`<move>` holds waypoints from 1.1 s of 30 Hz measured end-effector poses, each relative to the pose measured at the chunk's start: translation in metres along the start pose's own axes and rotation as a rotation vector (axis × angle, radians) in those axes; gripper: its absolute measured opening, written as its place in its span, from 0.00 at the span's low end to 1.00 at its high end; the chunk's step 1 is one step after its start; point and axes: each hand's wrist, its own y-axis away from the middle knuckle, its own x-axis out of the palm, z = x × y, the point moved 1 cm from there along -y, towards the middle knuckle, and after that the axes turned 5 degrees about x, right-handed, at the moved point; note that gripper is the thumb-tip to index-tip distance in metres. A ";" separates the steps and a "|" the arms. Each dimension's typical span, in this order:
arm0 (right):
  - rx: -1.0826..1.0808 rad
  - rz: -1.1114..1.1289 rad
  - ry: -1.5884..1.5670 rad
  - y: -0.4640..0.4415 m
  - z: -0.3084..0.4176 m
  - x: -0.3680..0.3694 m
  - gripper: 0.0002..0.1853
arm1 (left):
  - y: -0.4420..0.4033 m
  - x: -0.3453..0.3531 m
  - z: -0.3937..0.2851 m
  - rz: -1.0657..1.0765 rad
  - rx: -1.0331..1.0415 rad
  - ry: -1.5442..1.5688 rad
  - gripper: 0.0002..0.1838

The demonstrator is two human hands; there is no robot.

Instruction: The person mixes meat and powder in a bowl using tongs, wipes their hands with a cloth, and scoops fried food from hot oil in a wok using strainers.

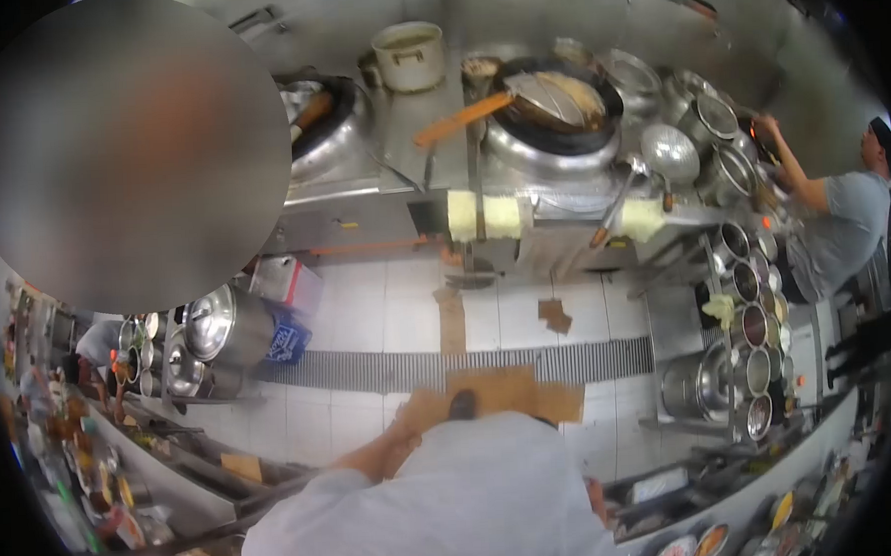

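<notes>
At the bottom, below the white shirt's left sleeve, my left hand (pixel 401 443) hangs low over the cardboard (pixel 515 389) on the floor. Its fingers are too blurred to make out. A small patch of my right hand or forearm (pixel 597 500) shows beside the shirt, close to the counter behind me; the rest is hidden. Neither hand visibly holds anything. In front, beyond both hands, a dark wok (pixel 598 137) sits on a steel range. Across it rests a mesh strainer (pixel 542 97) with a long wooden handle. A perforated skimmer (pixel 671 154) lies to its right.
A second wok (pixel 344 109) and a metal pot (pixel 408 56) stand at the back left. A co-worker (pixel 841 221) works at the right, near tiered containers (pixel 751 329). A drain grate (pixel 370 371) crosses the floor. Big pots (pixel 214 328) and a blue box (pixel 287 340) stand left.
</notes>
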 end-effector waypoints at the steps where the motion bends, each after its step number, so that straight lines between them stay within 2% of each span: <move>1: -0.034 -0.028 0.034 -0.005 0.004 0.003 0.17 | 0.010 0.006 0.014 0.048 -0.002 -0.017 0.13; 3: 0.476 0.107 -0.718 -0.014 0.026 0.003 0.15 | 0.016 -0.008 0.036 -0.045 0.113 0.170 0.11; 5: 0.334 0.074 -0.056 -0.043 0.023 0.001 0.20 | -0.009 -0.033 0.017 -0.045 0.252 0.297 0.09; 6: 0.357 -0.044 -0.008 -0.052 0.019 0.011 0.25 | -0.015 -0.044 0.009 -0.044 0.266 0.319 0.09; 7: 0.316 0.070 0.159 -0.056 0.055 -0.023 0.26 | -0.025 -0.057 0.004 -0.047 0.254 0.315 0.09; 8: 0.300 -0.004 0.126 -0.069 0.050 -0.018 0.26 | -0.030 -0.070 -0.003 -0.063 0.241 0.315 0.10; 9: 0.262 -0.022 0.083 -0.069 0.089 -0.043 0.25 | -0.035 -0.082 -0.010 -0.077 0.239 0.308 0.10; 10: 0.303 -0.031 -0.073 -0.071 0.114 -0.058 0.24 | -0.038 -0.093 -0.018 -0.085 0.238 0.295 0.10; 11: 0.460 -0.014 -0.213 -0.067 0.152 -0.082 0.23 | -0.038 -0.099 -0.024 -0.088 0.242 0.280 0.10; 13: 0.265 -0.223 -0.052 -0.088 0.134 -0.075 0.24 | -0.039 -0.110 -0.040 -0.091 0.250 0.257 0.10; 14: 0.282 -0.227 -0.072 -0.087 0.135 -0.078 0.24 | -0.040 -0.116 -0.047 -0.089 0.258 0.238 0.10; 16: 0.345 -0.413 -0.160 -0.078 0.144 -0.084 0.28 | -0.044 -0.128 -0.063 -0.079 0.269 0.201 0.10; 19: 0.498 -0.514 -0.184 -0.065 0.117 -0.078 0.34 | -0.045 -0.135 -0.088 -0.068 0.271 0.160 0.11; 22: 0.634 -0.683 -0.098 -0.056 0.014 -0.034 0.36 | -0.042 -0.134 -0.116 -0.063 0.259 0.113 0.11; 24: 0.869 -0.602 -0.178 -0.022 -0.002 -0.052 0.35 | -0.041 -0.134 -0.133 -0.053 0.246 0.083 0.11; 26: 1.029 -0.544 -0.259 -0.004 -0.076 -0.038 0.35 | -0.035 -0.133 -0.154 -0.045 0.224 0.052 0.11; 28: 1.114 -0.446 -0.173 0.020 -0.085 -0.057 0.34 | -0.028 -0.128 -0.176 -0.032 0.208 0.013 0.12; 30: 1.398 -0.645 -0.202 0.021 -0.161 -0.024 0.33 | -0.016 -0.119 -0.205 -0.030 0.199 -0.011 0.12; 31: 1.399 -0.607 -0.198 0.034 -0.162 -0.046 0.33 | -0.009 -0.116 -0.220 -0.039 0.196 -0.021 0.12; 32: 1.486 -0.564 -0.047 0.035 -0.255 0.009 0.32 | 0.002 -0.112 -0.237 -0.053 0.200 -0.034 0.12; 33: 1.626 -0.641 -0.253 0.029 -0.201 -0.033 0.29 | 0.012 -0.111 -0.250 -0.075 0.201 -0.046 0.12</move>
